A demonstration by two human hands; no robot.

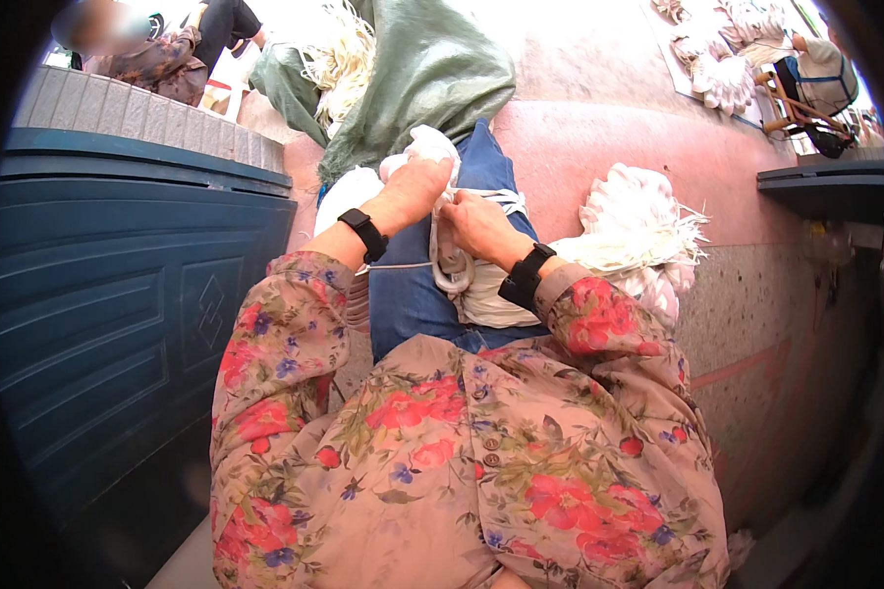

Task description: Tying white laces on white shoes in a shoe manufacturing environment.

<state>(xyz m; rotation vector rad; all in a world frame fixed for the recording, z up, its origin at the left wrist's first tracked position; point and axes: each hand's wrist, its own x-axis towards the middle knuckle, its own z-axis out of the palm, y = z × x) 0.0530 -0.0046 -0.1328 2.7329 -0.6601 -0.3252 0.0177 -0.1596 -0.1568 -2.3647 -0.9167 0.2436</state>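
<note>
Over my lap in blue jeans (403,294), both hands are close together. My left hand (414,188) is closed on a bunched white knitted piece (430,145) that looks like a glove. Just right of it and a little nearer, my right hand (481,228) has its fingers pinched around a thin white strip (496,196), partly hidden by the hand. Below my hands hangs a loop of pale cloth (452,270) between my legs. A pale cord runs across my left thigh. More white knitted material (349,201) lies left of my left wrist.
A bundle of white knitted pieces (629,236) with loose yarn ends sits by my right knee. Ahead stands a green woven sack (417,74), pale yarn (344,64) beside it. A dark blue panel door (138,294) is close on my left. Another person (167,59) sits far left.
</note>
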